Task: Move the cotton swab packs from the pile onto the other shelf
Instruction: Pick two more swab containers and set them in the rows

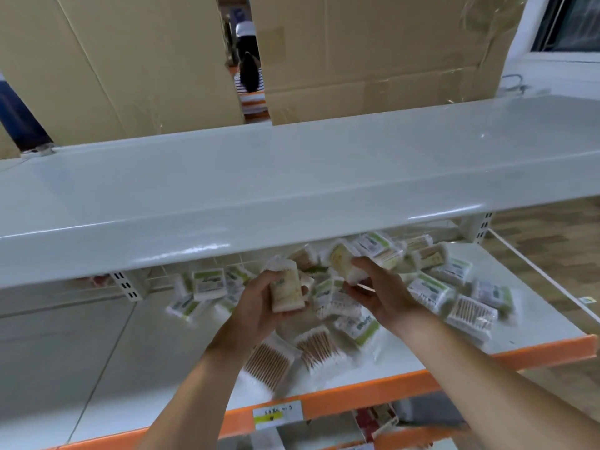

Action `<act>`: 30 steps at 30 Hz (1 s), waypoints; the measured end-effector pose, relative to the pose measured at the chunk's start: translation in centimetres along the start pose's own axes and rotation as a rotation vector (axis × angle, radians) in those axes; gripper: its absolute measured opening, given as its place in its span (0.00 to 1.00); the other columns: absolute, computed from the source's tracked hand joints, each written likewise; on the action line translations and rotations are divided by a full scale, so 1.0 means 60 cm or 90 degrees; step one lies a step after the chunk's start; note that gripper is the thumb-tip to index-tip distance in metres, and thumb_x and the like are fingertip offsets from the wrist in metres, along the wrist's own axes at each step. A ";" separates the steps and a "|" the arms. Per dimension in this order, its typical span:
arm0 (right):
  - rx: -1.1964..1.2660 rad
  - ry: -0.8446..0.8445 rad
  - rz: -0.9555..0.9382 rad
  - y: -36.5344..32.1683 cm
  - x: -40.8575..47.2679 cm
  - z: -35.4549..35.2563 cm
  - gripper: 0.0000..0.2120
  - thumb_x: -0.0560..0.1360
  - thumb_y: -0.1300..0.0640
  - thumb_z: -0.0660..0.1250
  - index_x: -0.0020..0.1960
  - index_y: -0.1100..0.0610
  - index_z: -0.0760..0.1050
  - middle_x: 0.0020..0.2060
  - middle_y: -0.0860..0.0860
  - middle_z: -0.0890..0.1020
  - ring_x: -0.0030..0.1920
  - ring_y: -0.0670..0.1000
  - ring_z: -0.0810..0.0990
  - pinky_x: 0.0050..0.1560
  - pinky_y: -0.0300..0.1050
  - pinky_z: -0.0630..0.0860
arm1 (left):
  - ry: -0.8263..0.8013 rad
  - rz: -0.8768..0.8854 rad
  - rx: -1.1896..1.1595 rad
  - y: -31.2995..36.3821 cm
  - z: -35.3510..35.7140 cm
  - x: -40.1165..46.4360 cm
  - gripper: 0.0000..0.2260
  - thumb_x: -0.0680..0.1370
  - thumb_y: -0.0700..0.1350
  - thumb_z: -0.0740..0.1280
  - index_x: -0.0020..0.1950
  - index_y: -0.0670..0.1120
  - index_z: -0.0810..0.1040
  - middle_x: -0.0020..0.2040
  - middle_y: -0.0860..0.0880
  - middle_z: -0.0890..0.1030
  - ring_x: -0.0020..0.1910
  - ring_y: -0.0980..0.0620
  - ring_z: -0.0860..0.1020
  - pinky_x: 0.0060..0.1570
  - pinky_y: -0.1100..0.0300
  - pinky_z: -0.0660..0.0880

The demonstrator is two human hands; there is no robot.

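A pile of cotton swab packs (431,287) lies scattered on the lower white shelf (526,323) with an orange front edge. My left hand (259,306) holds one swab pack (285,292) upright above the pile. My right hand (378,292) grips another swab pack (342,259) by its lower end, tilted up toward the underside of the upper shelf. The upper white shelf (292,177) runs across the view above both hands, and its top is bare. Its front lip hides the back of the pile.
Large cardboard sheets (373,53) stand behind the upper shelf, and a person (250,69) shows through the gap between them. Slotted shelf brackets (128,285) sit left and right. A price label (277,414) is on the orange edge; more goods lie on a shelf below.
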State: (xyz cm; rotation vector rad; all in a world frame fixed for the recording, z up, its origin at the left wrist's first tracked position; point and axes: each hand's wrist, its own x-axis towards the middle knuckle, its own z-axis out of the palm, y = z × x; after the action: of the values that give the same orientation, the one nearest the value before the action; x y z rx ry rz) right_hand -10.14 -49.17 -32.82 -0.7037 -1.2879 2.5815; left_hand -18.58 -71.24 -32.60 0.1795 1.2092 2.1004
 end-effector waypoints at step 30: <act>-0.255 -0.306 0.028 0.011 -0.026 0.011 0.25 0.63 0.65 0.76 0.60 0.58 0.78 0.51 0.56 0.86 0.53 0.54 0.86 0.48 0.45 0.82 | 0.178 -0.004 -0.131 -0.006 0.039 -0.065 0.17 0.70 0.40 0.74 0.57 0.39 0.78 0.50 0.39 0.84 0.46 0.47 0.83 0.46 0.59 0.80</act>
State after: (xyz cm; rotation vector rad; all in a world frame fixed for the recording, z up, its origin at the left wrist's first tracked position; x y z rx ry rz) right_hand -9.06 -50.58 -32.47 -0.1545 -1.9846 2.6487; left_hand -14.44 -71.94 -30.74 -0.2179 1.1362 2.2813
